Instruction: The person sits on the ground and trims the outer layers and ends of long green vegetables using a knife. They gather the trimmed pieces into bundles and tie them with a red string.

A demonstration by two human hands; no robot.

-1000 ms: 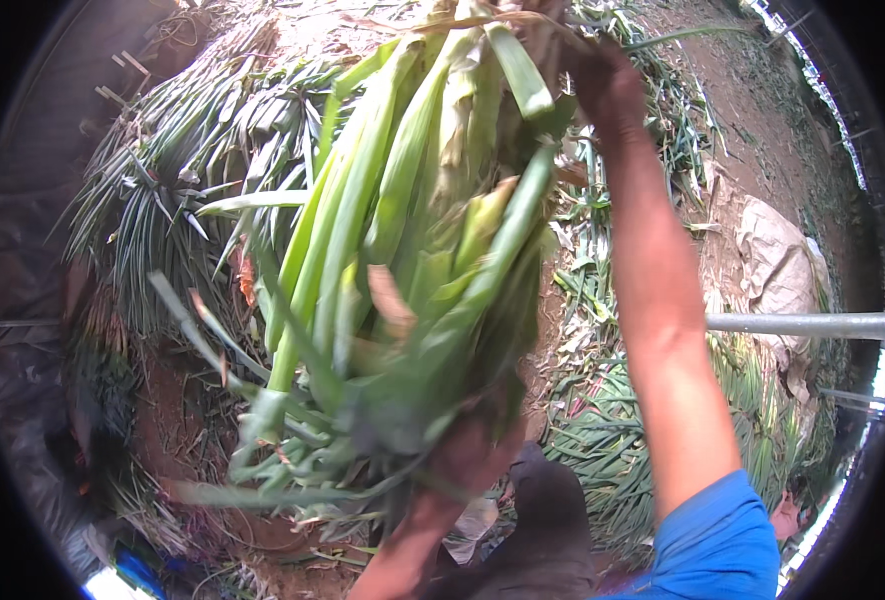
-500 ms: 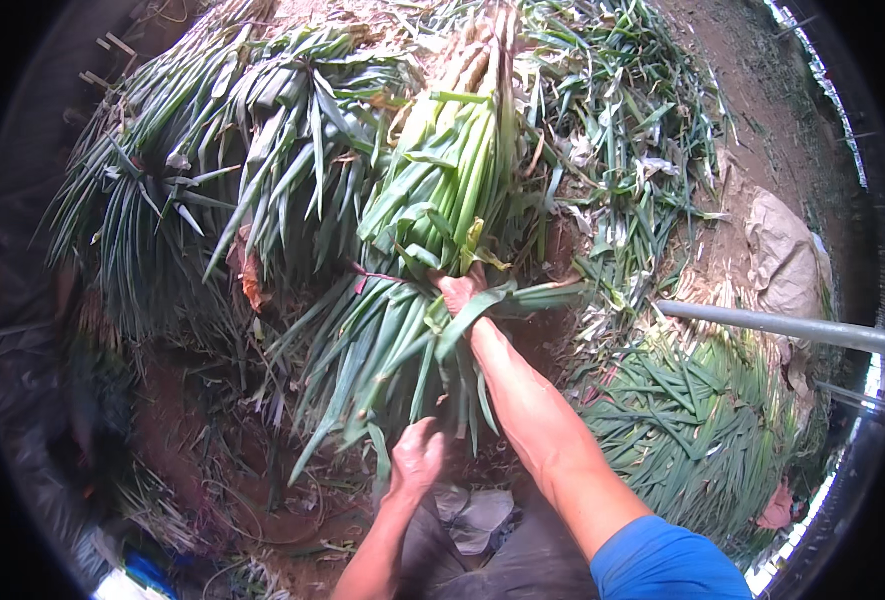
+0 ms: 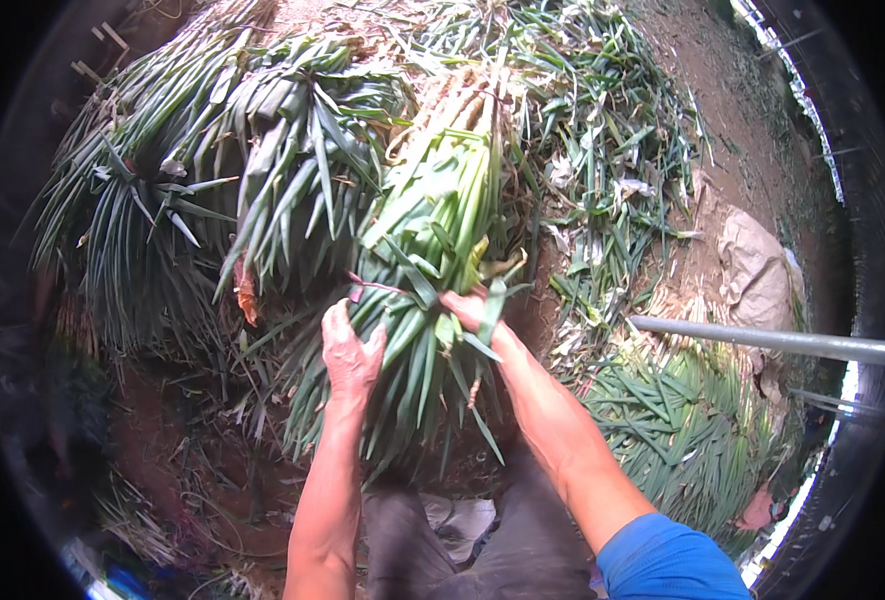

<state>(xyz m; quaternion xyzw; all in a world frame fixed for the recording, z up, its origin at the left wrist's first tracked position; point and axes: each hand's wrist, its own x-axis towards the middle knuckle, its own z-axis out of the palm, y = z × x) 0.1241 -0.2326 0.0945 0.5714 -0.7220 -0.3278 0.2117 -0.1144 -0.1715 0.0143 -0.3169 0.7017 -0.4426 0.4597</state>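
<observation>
A large bundle of green onions [image 3: 448, 195] lies before me, its pale ends pointing away and its leaves fanning toward my legs. My right hand [image 3: 471, 308] grips the bundle's right side, its fingers partly hidden among the leaves. My left hand [image 3: 351, 350] is against the left side of the leaves, thumb apart from the fingers, holding nothing that I can see. A thin reddish tie [image 3: 381, 286] crosses the leaves just above the left hand; its right end is lost in the foliage.
More green onion bundles [image 3: 153, 220] are heaped at the left. Loose onion leaves [image 3: 613, 150] cover the ground at the far right. A grey metal pole [image 3: 763, 340] juts in from the right, above another onion pile [image 3: 678, 420]. Behind it lies a crumpled tan sack [image 3: 758, 265].
My left hand has moved up and left from near my lap to the leaves beside the tie. The right hand stays on the bundle, slightly lower in view.
</observation>
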